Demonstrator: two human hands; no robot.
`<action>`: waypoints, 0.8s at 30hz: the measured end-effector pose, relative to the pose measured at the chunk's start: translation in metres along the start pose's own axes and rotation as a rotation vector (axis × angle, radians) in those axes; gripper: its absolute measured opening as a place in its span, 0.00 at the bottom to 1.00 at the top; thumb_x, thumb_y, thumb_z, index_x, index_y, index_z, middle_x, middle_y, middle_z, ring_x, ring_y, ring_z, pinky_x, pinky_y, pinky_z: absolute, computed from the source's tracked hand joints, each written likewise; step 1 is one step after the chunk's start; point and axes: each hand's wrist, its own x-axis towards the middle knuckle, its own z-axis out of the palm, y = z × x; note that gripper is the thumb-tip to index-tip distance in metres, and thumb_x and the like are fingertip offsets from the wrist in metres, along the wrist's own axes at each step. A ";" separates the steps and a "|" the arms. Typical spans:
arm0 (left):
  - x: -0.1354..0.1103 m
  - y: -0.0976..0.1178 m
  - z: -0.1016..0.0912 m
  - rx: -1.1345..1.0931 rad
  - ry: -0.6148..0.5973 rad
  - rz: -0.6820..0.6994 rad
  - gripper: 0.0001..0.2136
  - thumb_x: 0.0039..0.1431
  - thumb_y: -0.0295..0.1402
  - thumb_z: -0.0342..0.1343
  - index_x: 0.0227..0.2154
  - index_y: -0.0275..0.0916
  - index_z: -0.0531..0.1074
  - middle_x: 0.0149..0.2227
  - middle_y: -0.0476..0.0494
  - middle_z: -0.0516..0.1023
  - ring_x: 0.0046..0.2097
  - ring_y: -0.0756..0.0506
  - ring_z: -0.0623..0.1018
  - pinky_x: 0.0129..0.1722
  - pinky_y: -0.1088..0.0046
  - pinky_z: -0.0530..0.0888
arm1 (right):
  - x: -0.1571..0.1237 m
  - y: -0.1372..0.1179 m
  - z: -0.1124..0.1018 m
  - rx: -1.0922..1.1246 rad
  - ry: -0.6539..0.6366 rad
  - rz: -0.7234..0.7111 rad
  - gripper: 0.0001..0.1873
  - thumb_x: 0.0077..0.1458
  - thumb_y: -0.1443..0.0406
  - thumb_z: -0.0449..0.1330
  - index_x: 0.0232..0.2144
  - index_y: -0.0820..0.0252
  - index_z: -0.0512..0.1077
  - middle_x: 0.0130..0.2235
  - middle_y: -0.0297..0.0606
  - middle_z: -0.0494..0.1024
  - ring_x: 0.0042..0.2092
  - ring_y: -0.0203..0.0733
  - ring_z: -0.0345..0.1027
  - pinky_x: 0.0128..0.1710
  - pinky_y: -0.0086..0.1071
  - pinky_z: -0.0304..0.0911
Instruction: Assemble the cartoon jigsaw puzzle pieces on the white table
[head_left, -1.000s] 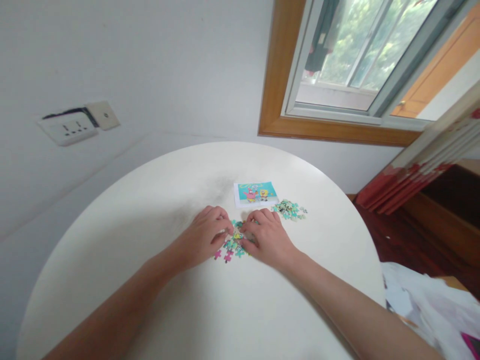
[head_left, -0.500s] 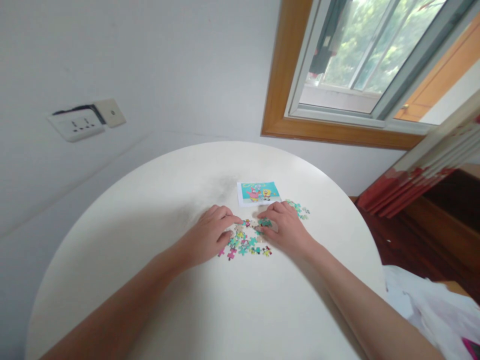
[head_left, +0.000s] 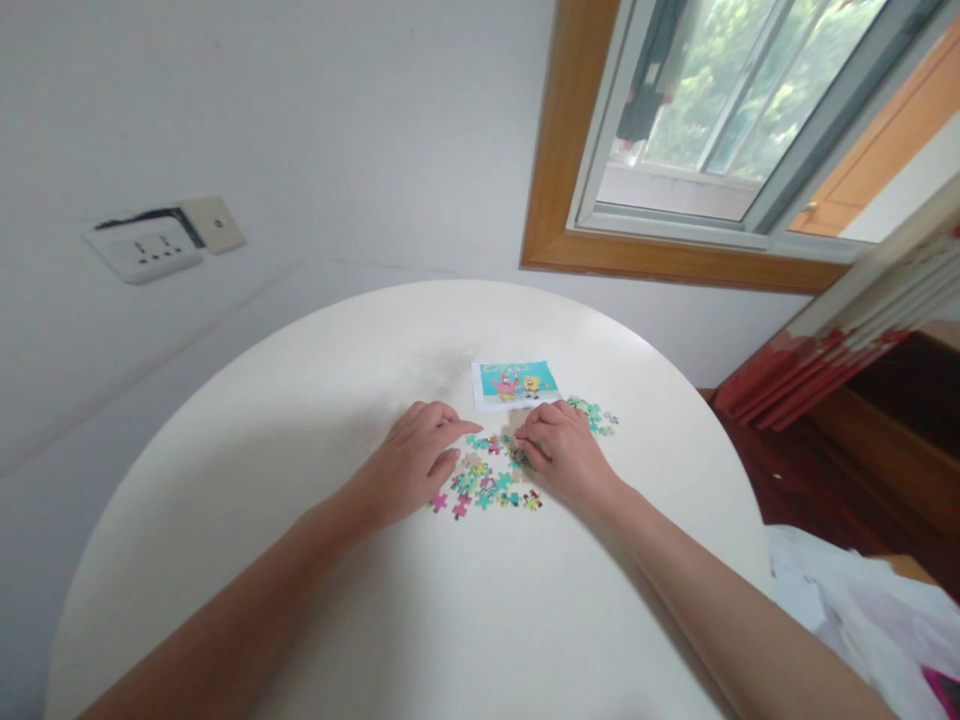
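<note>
Right hand [head_left: 565, 448] shifted right, grip unclear; left fingers [head_left: 458, 431] parted; puzzle pieces [head_left: 487, 487] angled variously.

Bare left hand [head_left: 415, 460], bare right hand [head_left: 564, 452], left forearm [head_left: 240, 620] and right forearm [head_left: 712, 610] uncovered, slender, tapering

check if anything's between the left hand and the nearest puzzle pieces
Nothing visible stands between them: the left hand is beside the puzzle pieces, fingers turned toward them. The picture card lies beyond the pieces, and the right hand is on their other side.
</note>
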 end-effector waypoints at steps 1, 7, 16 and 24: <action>0.000 0.000 0.002 0.015 -0.004 0.017 0.18 0.60 0.23 0.47 0.51 0.41 0.70 0.46 0.41 0.68 0.48 0.41 0.67 0.50 0.60 0.66 | 0.000 0.001 -0.001 0.026 -0.011 0.000 0.08 0.59 0.64 0.58 0.35 0.55 0.78 0.39 0.38 0.75 0.44 0.44 0.60 0.42 0.39 0.50; -0.001 0.001 0.003 0.170 -0.057 0.059 0.20 0.61 0.24 0.49 0.52 0.53 0.72 0.50 0.41 0.66 0.52 0.39 0.66 0.52 0.57 0.66 | -0.001 -0.003 -0.001 0.183 -0.123 -0.036 0.06 0.56 0.62 0.61 0.32 0.53 0.79 0.39 0.37 0.73 0.44 0.43 0.60 0.45 0.38 0.51; -0.002 -0.007 -0.007 0.144 -0.004 0.026 0.19 0.56 0.20 0.49 0.43 0.48 0.77 0.48 0.41 0.69 0.52 0.39 0.67 0.52 0.57 0.66 | -0.001 -0.006 -0.002 0.049 -0.050 0.033 0.06 0.57 0.65 0.59 0.37 0.54 0.76 0.39 0.39 0.72 0.45 0.45 0.59 0.46 0.39 0.52; -0.002 -0.011 -0.008 0.124 0.021 0.009 0.16 0.57 0.22 0.48 0.45 0.41 0.74 0.47 0.39 0.70 0.50 0.39 0.68 0.51 0.58 0.66 | -0.003 -0.002 0.001 0.017 -0.096 -0.030 0.16 0.56 0.70 0.57 0.45 0.52 0.76 0.42 0.40 0.72 0.47 0.46 0.58 0.46 0.39 0.52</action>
